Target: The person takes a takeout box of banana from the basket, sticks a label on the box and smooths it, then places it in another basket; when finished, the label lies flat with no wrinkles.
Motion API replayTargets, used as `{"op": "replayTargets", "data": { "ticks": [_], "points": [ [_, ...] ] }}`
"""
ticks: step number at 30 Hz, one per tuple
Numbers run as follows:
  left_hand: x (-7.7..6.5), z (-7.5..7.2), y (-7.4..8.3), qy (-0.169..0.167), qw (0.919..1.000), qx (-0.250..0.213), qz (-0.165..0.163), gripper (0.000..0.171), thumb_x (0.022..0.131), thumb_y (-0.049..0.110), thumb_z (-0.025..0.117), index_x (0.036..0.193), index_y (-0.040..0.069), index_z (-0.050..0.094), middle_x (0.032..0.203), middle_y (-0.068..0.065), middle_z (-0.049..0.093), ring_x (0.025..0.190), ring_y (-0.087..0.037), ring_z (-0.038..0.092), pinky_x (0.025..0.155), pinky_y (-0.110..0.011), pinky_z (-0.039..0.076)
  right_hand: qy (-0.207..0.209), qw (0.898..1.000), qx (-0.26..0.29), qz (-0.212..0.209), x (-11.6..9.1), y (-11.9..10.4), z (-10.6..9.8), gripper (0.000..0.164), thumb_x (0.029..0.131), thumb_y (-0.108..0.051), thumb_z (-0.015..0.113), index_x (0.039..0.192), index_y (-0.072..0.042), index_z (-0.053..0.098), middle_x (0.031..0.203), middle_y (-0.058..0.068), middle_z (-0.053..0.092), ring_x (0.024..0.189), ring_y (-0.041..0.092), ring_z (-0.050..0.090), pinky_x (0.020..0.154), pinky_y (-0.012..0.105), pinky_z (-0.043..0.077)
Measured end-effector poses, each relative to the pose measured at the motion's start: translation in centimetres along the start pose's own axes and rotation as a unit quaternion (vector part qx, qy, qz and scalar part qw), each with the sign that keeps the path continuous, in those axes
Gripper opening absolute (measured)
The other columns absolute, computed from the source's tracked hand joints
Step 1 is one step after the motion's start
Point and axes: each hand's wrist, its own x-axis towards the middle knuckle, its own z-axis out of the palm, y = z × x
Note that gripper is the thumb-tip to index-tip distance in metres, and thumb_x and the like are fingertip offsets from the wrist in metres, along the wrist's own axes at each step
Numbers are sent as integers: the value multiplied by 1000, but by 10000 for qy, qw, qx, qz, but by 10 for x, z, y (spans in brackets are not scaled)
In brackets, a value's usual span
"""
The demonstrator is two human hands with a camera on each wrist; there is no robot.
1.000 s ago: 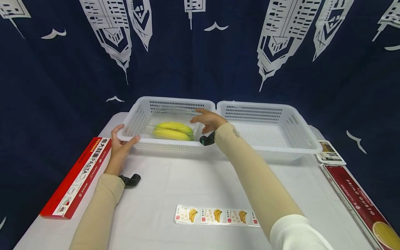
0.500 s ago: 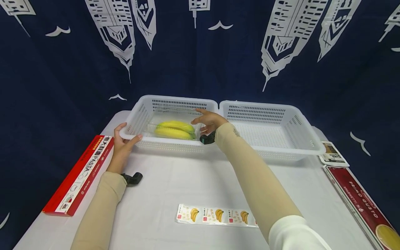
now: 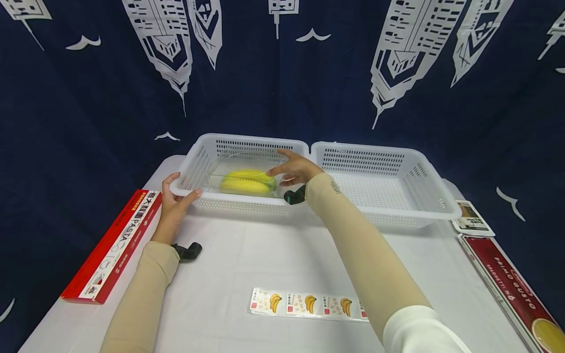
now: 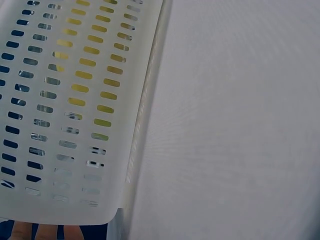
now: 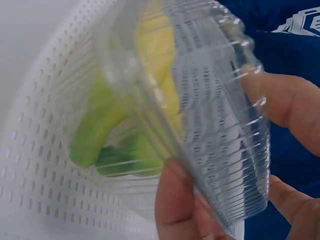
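Observation:
My left hand (image 3: 172, 212) grips the front left corner of the left white basket (image 3: 240, 203); in the left wrist view its fingertips (image 4: 46, 232) show below the basket's wall. Inside that basket lies a clear plastic clamshell box with yellow, green-tipped bananas (image 3: 244, 186). My right hand (image 3: 299, 169) is over the basket's right side. In the right wrist view, its fingers and thumb hold the clear ribbed lid (image 5: 220, 105), which stands tilted above the bananas (image 5: 95, 132). Much of the box's edge is hard to make out through the clear plastic.
A second white basket (image 3: 371, 191) stands to the right, touching or nearly touching the first. A red pasta box (image 3: 112, 245) lies at left, a dark red spaghetti box (image 3: 512, 279) and a card (image 3: 472, 219) at right. Banana stickers (image 3: 304, 305) lie in front.
The view has shifted slightly. The lid in my right hand has tipped a little forward, and the bananas look hazier behind the plastic. My left hand keeps its hold on the basket corner.

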Motion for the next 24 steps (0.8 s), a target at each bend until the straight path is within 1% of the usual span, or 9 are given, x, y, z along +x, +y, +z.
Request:
{"op": "replayTargets", "data": {
  "ticks": [4,7,11,16,18,21,24],
  "points": [
    [0,0,0,15,10000,-47,20,79,102,-4,66,163,22,23,168,-12,31,149,-26,42,117,-22,42,76,9999,-22,-112,-1,0,-1,104,94,-5,81,174,-28,20,167,17,40,145,43,49,104,42,58],
    [1,-1,-1,11,10000,-92,26,79,102,-4,66,163,23,24,166,-11,32,147,-25,43,117,-21,43,117,9998,12,-185,-2,0,-2,103,93,-4,81,174,-27,22,163,19,45,140,42,53,102,42,60],
    [1,-1,-2,7,9999,-95,41,78,102,-3,66,162,24,25,165,-11,33,146,-24,43,115,-20,44,180,9994,46,-300,-5,0,-5,102,93,-4,81,173,-27,24,165,19,43,137,41,53,102,43,60],
    [0,0,0,36,10000,12,22,77,102,-2,66,162,22,24,166,-11,33,148,-27,43,117,-22,43,211,9979,347,-505,-11,1,-12,98,95,0,78,173,-26,24,169,21,33,147,44,44,109,47,55],
    [0,0,0,50,10000,59,-12,78,102,-1,67,162,23,24,166,-11,33,149,-27,42,119,-23,41,212,9969,459,-607,-14,1,-15,97,96,0,76,173,-26,24,166,24,37,149,44,43,111,49,54],
    [1,-1,1,46,10000,60,-36,79,102,-1,67,162,24,23,168,-11,31,150,-27,41,121,-25,40,237,9956,478,-769,-18,1,-19,95,97,0,76,173,-26,24,156,25,45,145,43,47,111,51,54],
    [1,-1,0,28,10000,49,-71,78,103,0,67,163,25,23,168,-10,31,150,-27,41,120,-24,40,272,9947,483,-861,-22,0,-24,95,97,-2,76,173,-27,24,149,24,51,141,43,50,110,51,55]
  ]
}}
